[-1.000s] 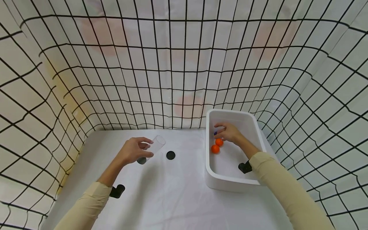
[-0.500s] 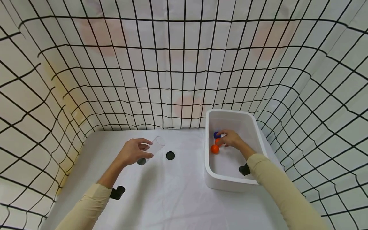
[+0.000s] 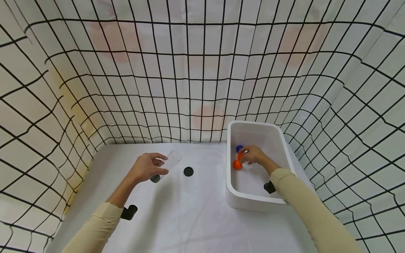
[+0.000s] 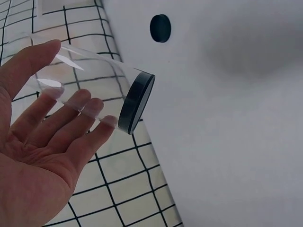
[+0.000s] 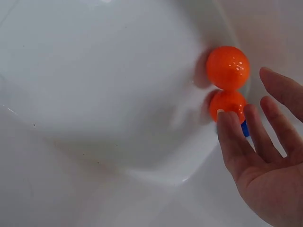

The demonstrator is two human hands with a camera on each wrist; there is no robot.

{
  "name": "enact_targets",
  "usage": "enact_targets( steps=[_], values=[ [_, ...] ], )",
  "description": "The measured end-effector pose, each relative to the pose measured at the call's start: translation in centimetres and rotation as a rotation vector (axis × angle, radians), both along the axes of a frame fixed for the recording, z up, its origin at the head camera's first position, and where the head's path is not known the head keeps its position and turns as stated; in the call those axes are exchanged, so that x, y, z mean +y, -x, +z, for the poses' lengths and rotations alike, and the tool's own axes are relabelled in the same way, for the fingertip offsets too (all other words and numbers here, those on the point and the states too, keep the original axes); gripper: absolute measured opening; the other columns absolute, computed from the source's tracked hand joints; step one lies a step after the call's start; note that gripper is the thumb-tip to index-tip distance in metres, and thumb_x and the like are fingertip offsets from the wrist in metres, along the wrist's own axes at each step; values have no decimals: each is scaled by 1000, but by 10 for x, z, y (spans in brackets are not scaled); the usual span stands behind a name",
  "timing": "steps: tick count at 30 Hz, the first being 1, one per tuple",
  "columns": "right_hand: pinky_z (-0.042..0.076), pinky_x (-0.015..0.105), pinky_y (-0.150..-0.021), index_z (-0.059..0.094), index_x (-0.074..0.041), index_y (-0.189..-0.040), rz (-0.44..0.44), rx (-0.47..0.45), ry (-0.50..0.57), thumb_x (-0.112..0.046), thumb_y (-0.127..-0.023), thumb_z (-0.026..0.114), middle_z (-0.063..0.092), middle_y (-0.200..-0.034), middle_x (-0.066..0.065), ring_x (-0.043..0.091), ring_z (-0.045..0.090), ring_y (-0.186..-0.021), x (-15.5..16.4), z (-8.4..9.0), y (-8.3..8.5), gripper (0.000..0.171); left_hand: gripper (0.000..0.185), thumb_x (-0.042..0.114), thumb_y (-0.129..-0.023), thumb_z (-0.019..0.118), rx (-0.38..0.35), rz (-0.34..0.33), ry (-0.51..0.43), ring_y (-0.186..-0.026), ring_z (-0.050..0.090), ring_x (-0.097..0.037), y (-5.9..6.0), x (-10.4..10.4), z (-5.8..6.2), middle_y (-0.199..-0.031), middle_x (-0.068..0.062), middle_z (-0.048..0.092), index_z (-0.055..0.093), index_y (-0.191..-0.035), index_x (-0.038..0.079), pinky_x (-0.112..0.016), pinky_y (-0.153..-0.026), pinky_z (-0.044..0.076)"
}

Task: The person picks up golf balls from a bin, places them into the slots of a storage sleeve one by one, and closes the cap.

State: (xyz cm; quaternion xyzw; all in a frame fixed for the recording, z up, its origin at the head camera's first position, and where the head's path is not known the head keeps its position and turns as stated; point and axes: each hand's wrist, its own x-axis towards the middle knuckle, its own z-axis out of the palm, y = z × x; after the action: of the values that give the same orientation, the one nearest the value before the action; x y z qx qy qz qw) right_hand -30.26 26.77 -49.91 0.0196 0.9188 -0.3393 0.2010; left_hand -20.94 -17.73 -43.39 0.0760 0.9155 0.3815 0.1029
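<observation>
My left hand (image 3: 147, 168) holds a clear plastic tube (image 3: 169, 163) tilted above the white table, its dark end cap (image 4: 136, 102) lowest. In the left wrist view the tube (image 4: 80, 75) lies across my fingers (image 4: 78, 111) with the thumb on its far side. My right hand (image 3: 250, 154) reaches into the white bin (image 3: 257, 202), fingers nearly straight. Its fingertips (image 5: 226, 124) are at one orange ball (image 5: 228, 105). A second orange ball (image 5: 228, 67) lies against the first. A blue ball (image 3: 239, 148) sits just beyond them, mostly hidden behind my fingers in the right wrist view.
A black round lid (image 3: 188, 171) lies flat on the white table (image 3: 190, 218) between the tube and the bin. Checked fabric walls (image 3: 202, 70) close in the back and both sides. The rest of the bin floor (image 5: 94, 71) is bare.
My right hand has drawn back slightly toward me inside the bin, uncovering the blue ball; its fingers now sit at the orange balls. The left hand and tube have stayed put.
</observation>
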Motion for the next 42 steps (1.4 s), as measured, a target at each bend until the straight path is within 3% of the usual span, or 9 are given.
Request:
enact_targets(
  steps=[8,20,30,38,42],
  values=[
    [61,38,-79,67,-1,-127,48,-4,-11,-10,-84,74,66,-119,20,28,64,-95,-11,0,-1,45,48,26,-82,83,-2,5,9,-115,69,-37,0,-4,-2,-121,-21,72,70,-125,8,-48,-88,58],
    [61,39,-86,66,1,-128,27,-65,21,-6,-84,73,63,-126,23,27,67,-95,-14,-4,0,45,46,24,-82,83,2,16,10,-114,69,-36,-3,-9,-5,-121,-21,72,70,-124,8,-48,-89,58],
    [59,40,-88,71,-4,-123,14,-111,-4,-6,-78,76,66,-119,18,23,67,-84,-11,-11,4,46,47,23,-78,86,8,26,12,-112,70,-35,-6,-11,-4,-119,-22,72,72,-121,9,-46,-86,59],
    [59,31,-78,72,-4,-122,13,-105,38,-1,-74,78,65,-117,20,21,66,-83,-14,-13,1,49,47,25,-78,86,7,40,27,-111,70,-35,-7,-14,-5,-118,-22,73,72,-120,9,-44,-83,60],
    [59,32,-80,72,-3,-121,22,-104,54,3,-71,76,67,-110,18,19,66,-81,-17,-16,-1,51,47,26,-78,86,6,44,30,-112,70,-34,-7,-15,-7,-117,-21,73,73,-120,10,-44,-83,60]
  ],
)
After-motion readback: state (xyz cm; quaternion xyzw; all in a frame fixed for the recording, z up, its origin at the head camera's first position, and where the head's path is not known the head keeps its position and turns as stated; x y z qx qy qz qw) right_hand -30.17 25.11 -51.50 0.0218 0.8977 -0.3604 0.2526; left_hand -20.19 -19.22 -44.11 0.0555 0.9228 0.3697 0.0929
